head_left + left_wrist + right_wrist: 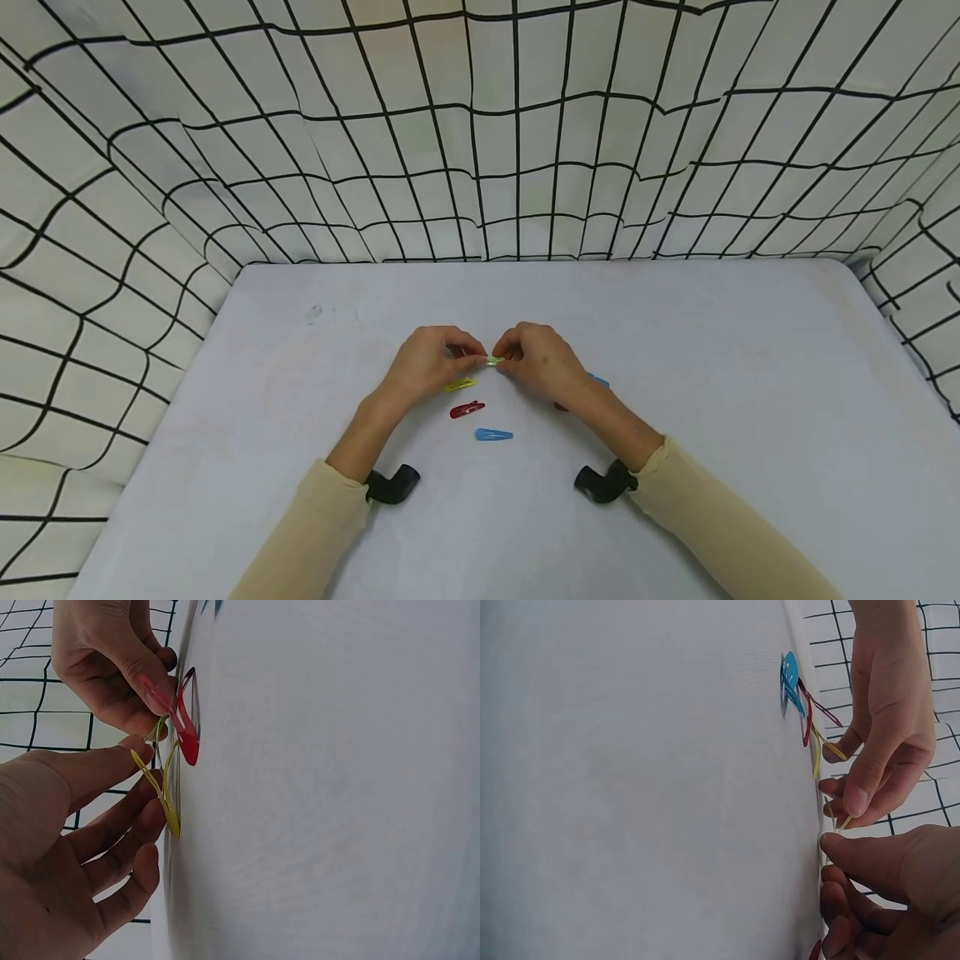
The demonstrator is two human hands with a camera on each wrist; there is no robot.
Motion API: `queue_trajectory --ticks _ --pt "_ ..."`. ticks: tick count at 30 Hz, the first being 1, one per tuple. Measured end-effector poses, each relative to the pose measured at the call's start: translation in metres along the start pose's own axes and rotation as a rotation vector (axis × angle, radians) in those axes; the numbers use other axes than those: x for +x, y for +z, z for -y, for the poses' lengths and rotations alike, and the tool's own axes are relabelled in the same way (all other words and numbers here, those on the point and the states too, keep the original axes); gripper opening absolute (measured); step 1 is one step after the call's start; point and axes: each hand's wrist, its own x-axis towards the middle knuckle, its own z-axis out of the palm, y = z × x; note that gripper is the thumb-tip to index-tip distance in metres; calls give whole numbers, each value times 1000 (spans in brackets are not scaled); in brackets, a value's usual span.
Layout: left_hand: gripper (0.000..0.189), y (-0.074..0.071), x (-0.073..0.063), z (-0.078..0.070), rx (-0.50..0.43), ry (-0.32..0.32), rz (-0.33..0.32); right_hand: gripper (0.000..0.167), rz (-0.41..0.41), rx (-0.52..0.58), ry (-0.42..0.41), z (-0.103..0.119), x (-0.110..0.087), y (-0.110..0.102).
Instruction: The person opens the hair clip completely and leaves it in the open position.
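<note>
Grip: left hand and right hand each pinch a slim pale-green metal snap clip, roughly midway between the white surface's side edges. Fingers partly hide it; cannot tell whether it touches the surface. Risk: uneven finger pressure could spring it loose, knocking the slim yellow metal snap clip just beside.

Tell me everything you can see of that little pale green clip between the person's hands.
The pale green clip is small and slim, with a slight shine; its material looks like thin coated metal. In the wrist views its narrow strips stand apart, so it seems open. The left hand pinches one side and the right hand the other, their fingers covering much of it. Whether it also touches the white table is unclear.
</note>
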Motion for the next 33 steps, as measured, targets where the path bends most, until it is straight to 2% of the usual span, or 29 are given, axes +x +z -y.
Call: queue_trajectory --ticks 24,29,33 --pt "9 1 -4 0 -8 -16 10 17 35 -24 10 -3 1 -2" --pt "10 2 -6 -2 -3 -31 -10 19 49 -16 6 -4 -3 -6" --pt "12 2 -9 -3 -4 -10 -49 19 48 3 9 -6 -8 -10"
